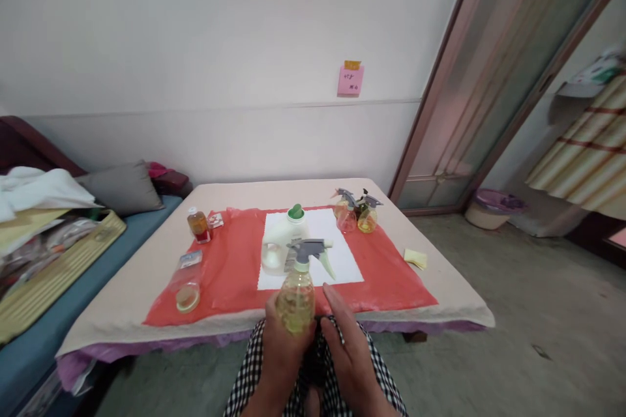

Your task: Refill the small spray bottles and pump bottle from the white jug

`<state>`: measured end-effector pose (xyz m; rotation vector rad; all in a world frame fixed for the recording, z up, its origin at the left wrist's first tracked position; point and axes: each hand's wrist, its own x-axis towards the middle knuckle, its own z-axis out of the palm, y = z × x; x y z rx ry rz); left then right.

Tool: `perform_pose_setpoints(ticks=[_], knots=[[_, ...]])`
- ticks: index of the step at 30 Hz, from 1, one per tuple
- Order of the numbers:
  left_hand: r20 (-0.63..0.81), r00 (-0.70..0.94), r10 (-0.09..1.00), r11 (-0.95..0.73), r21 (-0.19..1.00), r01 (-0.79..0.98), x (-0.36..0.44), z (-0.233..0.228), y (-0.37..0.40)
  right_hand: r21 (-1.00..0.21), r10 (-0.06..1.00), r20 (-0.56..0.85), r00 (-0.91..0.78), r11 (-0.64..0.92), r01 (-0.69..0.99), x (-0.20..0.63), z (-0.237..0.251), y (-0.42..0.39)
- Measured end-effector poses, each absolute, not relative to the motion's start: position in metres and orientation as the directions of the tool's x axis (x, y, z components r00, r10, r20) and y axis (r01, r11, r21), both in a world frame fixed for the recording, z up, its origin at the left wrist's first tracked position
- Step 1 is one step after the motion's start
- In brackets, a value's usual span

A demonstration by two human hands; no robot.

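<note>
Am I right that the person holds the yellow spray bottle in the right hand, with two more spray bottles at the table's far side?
Not quite: the head view shows the left hand holding the yellow spray bottle; the right hand is open beside it. The two more spray bottles do stand at the far side.

Left hand curling upright, fingers closing in a grip, thumb wrapping round. Right hand lying open just beside it, fingers stretching forward, flat.
</note>
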<state>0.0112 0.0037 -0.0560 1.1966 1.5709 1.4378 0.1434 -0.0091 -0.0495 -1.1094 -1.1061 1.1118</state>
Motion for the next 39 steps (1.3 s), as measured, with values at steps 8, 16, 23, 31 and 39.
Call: perform_pose_setpoints(ticks=[8, 16, 23, 31, 39], knots=[[0.251, -0.324, 0.912, -0.134, 0.93, 0.342, 0.022, -0.076, -0.001, -0.996, 0.97, 0.025, 0.24, 0.046, -0.078, 0.123, -0.002, 0.023], [-0.129, 0.263, 0.956, 0.253, 0.817, -0.519, 0.008, -0.051, 0.003, -0.818, 0.998, -0.033, -0.049, -0.055, -0.573, 0.157, 0.013, 0.054], [-0.336, 0.442, 0.832, 0.555, 0.526, -0.644, 0.0, -0.077, 0.0, -0.704, 0.982, 0.115, 0.149, 0.186, -0.686, 0.204, 0.053, 0.071], [-0.282, 0.047, 0.958, 0.229, 0.657, -0.718, -0.046, -0.046, 0.051, -0.66, 0.895, -0.012, 0.446, 0.328, -0.676, 0.253, 0.033, 0.066], [0.0, -0.217, 0.976, -0.068, 0.95, -0.304, -0.08, 0.02, 0.138, -0.646, 0.917, -0.229, 0.327, 0.108, -0.756, 0.246, -0.015, 0.04]])
